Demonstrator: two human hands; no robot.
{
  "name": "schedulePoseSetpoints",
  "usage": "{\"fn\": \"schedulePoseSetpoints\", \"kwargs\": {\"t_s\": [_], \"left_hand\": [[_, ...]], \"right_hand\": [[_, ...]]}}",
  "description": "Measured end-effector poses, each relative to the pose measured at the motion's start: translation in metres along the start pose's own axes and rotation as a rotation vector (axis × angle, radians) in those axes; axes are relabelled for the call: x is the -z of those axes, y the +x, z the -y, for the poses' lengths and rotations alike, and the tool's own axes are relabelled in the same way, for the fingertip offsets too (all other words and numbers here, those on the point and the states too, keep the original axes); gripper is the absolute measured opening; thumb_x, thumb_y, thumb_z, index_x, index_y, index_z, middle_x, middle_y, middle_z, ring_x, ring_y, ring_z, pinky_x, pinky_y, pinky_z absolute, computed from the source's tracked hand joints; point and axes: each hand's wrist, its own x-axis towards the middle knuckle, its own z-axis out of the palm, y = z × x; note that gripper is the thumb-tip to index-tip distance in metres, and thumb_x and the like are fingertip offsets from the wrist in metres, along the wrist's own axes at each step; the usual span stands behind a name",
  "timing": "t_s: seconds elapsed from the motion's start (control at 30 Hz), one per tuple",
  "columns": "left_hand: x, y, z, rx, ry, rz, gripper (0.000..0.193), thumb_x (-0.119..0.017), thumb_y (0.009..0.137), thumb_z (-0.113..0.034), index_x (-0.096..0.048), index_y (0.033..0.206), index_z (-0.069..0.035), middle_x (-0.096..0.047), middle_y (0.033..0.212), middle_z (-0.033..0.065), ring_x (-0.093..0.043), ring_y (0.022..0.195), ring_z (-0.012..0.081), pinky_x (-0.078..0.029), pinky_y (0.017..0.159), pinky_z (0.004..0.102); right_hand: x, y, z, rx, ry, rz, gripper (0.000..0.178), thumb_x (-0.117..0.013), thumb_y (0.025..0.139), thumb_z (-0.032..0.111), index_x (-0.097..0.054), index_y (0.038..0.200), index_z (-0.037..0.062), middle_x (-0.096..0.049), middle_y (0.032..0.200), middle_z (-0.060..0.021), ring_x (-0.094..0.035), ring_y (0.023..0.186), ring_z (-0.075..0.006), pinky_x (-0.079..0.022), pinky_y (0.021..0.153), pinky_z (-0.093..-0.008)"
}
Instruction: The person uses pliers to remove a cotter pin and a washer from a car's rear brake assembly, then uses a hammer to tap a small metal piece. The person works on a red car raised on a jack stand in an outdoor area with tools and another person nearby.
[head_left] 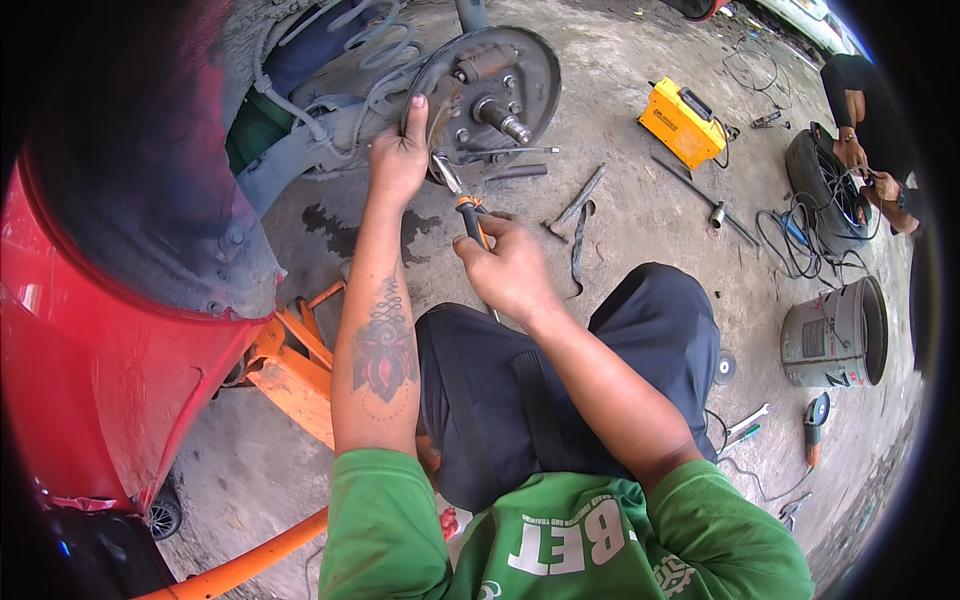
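Prying at the brake backing plate with a screwdriver
Right hand (510, 265) is wrapping its fingers around the orange-handled screwdriver (468, 215), tip just beyond them at the backing plate (490, 85); left hand (398, 155) is gripping its rim; next needs steady leverage

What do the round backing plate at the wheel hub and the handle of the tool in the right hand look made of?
Backing plate: looks like bare steel, dull grey with grime and brownish patches. Tool handle in the right hand: probably plastic or rubber, orange with black, matte; the shaft tip looks like shiny metal. The left hand grips the plate's rim.
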Motion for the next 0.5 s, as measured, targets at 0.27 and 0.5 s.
{"fn": "schedulePoseSetpoints", "kwargs": {"t_s": [0.27,0.5], "left_hand": [[-0.002,0.001,0.002,-0.034,0.038,-0.033,0.086,-0.048,0.090,-0.072,-0.066,0.090,0.013,-0.067,0.078,0.0259,-0.066,0.081,0.0320,-0.050,0.079,0.0394],[0.002,0.002,0.000,0.089,0.028,0.107,0.091,-0.044,0.092,-0.072,-0.063,0.109,0.016,-0.068,0.104,0.0276,-0.063,0.102,0.0291,-0.046,0.093,0.0359]], "right_hand": [[-0.017,-0.004,0.009,0.102,-0.216,-0.133,0.051,-0.064,0.084,0.031,-0.062,0.123,-0.0021,-0.057,0.116,-0.0270,-0.054,0.113,-0.0421,-0.043,0.099,-0.0473],[-0.033,-0.003,0.005,0.108,-0.217,-0.199,0.047,-0.064,0.084,0.028,-0.061,0.118,-0.0034,-0.056,0.107,-0.0236,-0.055,0.107,-0.0415,-0.045,0.093,-0.0475]]}}
